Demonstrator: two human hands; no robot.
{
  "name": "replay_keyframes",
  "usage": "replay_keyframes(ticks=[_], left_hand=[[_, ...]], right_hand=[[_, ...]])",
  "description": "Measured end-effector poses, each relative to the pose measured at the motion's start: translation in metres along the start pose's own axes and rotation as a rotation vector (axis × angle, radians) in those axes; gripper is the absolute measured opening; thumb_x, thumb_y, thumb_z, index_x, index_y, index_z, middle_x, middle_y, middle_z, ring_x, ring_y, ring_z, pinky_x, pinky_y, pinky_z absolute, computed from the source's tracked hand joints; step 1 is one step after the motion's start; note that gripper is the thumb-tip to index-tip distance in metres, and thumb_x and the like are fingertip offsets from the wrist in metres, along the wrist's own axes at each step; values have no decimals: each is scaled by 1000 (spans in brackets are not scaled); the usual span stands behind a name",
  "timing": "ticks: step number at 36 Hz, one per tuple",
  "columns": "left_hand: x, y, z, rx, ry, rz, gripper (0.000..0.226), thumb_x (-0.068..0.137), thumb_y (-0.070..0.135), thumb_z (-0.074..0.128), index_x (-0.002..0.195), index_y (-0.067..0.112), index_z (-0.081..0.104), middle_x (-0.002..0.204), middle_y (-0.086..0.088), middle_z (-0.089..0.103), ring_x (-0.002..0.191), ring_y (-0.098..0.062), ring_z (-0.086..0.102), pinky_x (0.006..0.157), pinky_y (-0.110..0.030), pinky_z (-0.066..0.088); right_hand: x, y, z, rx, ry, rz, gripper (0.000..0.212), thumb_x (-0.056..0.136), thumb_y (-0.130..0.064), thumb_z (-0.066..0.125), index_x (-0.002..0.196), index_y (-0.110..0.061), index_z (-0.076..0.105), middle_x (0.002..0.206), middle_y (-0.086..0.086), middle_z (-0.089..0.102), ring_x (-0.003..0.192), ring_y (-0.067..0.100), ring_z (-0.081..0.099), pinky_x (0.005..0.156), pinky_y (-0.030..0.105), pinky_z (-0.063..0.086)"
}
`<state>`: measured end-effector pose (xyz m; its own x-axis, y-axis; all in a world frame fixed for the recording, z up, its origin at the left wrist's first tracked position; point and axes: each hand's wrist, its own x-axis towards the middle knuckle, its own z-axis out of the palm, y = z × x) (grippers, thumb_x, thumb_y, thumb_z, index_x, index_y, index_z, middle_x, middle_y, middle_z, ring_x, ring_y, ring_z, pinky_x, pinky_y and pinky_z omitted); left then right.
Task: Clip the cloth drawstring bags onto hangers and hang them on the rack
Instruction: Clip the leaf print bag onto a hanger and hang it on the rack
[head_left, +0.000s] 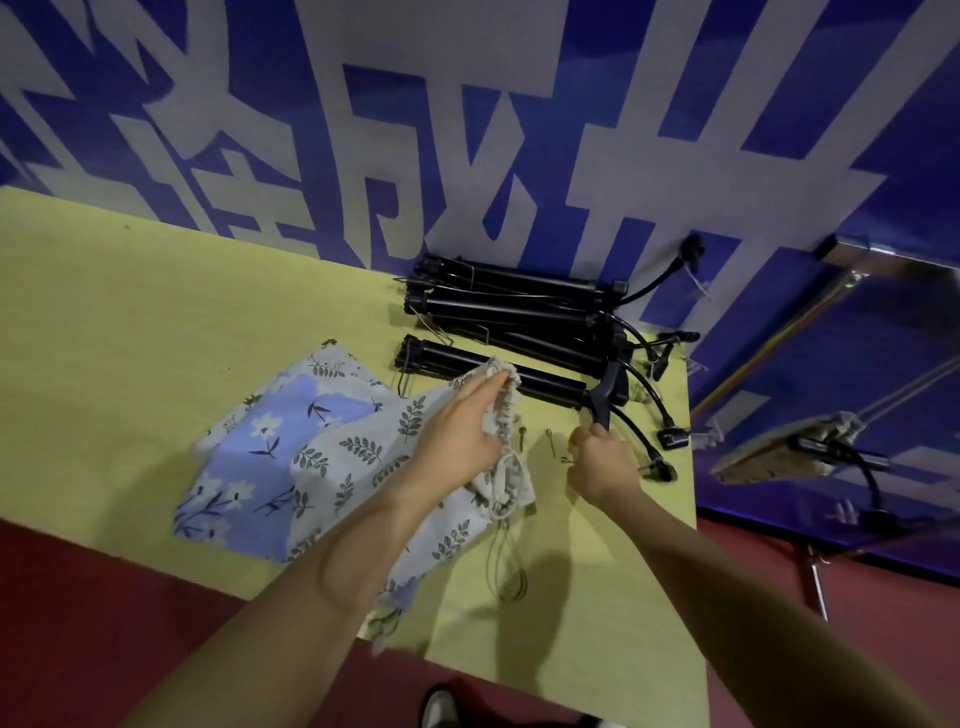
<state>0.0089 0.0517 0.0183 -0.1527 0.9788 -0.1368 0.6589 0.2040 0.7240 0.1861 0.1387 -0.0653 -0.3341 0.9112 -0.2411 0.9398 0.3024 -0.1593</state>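
Observation:
A pile of cloth drawstring bags (332, 452) lies on the yellow table (156, 322): a white leaf-print bag on top, blue floral ones beneath. My left hand (462, 431) grips the gathered mouth of the leaf-print bag, its cords trailing toward me. My right hand (602, 460) holds the clip end of a black hanger (608, 395) from the nearest stack. Several black clip hangers (519, 312) lie stacked at the table's far side. At the right, one bag (789, 447) hangs clipped on the rack (857, 270).
A blue wall banner with large white characters stands behind the table. The floor is red. The table's right edge is close beside the rack. A shoe (441, 709) shows at the bottom.

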Motion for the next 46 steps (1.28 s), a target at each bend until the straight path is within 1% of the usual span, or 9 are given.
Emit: replay_keyframes(ticks=[9, 15, 22, 25, 30, 32, 35, 38, 46], left_hand=[[6, -12, 19, 173, 30, -44, 67, 85, 0, 54, 144, 25, 34, 153, 6, 30, 133, -17, 42, 98, -25, 40], [3, -8, 19, 191, -82, -71, 83, 81, -7, 53, 149, 28, 19, 158, 5, 16, 136, -17, 35, 91, -25, 40], [9, -9, 3, 155, -166, -79, 95, 77, -8, 58, 150, 28, 11, 158, 9, 13, 135, -23, 38, 96, -41, 49], [11, -8, -3, 107, -165, -99, 97, 76, -8, 59, 150, 30, 9, 157, 8, 13, 132, -25, 42, 87, -37, 50], [12, -6, -15, 43, -99, -81, 91, 78, -6, 60, 151, 26, 14, 156, 4, 17, 124, -21, 48, 65, -20, 45], [12, -7, -24, 38, -48, -68, 90, 78, -5, 60, 150, 26, 17, 156, 5, 19, 123, -20, 49, 69, -20, 46], [11, -10, -37, 84, -19, -71, 89, 78, -5, 60, 150, 27, 17, 155, 5, 20, 128, -20, 45, 82, -28, 48], [9, -15, -50, 227, 1, -97, 87, 80, -1, 59, 150, 25, 15, 154, 3, 21, 129, -22, 44, 90, -41, 50], [13, -25, -55, 372, 39, -135, 82, 81, -2, 53, 149, 23, 16, 149, 0, 25, 118, -29, 52, 81, -43, 52]], right_hand=[[5, 5, 17, -108, 16, 52, 29, 92, -14, 49, 120, -11, 53, 125, 11, 53, 121, 30, 43, 103, 42, 28], [4, 1, 23, -69, 24, 9, 29, 91, -6, 42, 118, -9, 53, 123, 13, 53, 119, 31, 41, 100, 41, 28], [-5, -25, -13, 807, 163, -177, 9, 91, -14, 59, 85, -21, 60, 106, 4, 54, 105, 17, 48, 90, 23, 37], [-7, -44, -35, 963, 118, -237, 10, 88, -14, 63, 81, -22, 61, 112, 2, 51, 110, 12, 47, 95, 26, 36], [-9, -66, -40, 877, -24, -334, 20, 87, -13, 65, 76, -29, 60, 121, 0, 44, 118, 11, 40, 95, 20, 28], [-9, -76, -37, 825, -34, -375, 22, 87, -12, 64, 75, -29, 57, 114, 1, 48, 114, 14, 43, 98, 26, 33], [-7, -89, -35, 754, 2, -432, 13, 87, -6, 59, 80, -18, 58, 92, 3, 60, 90, 15, 55, 81, 26, 42], [0, -98, -39, 656, 82, -408, 5, 87, -10, 62, 90, -14, 60, 92, 0, 58, 84, 12, 52, 75, 20, 36], [9, -105, -45, 407, -39, -451, 57, 82, -21, 70, 129, -9, 40, 122, 4, 38, 108, 16, 46, 91, 24, 41]])
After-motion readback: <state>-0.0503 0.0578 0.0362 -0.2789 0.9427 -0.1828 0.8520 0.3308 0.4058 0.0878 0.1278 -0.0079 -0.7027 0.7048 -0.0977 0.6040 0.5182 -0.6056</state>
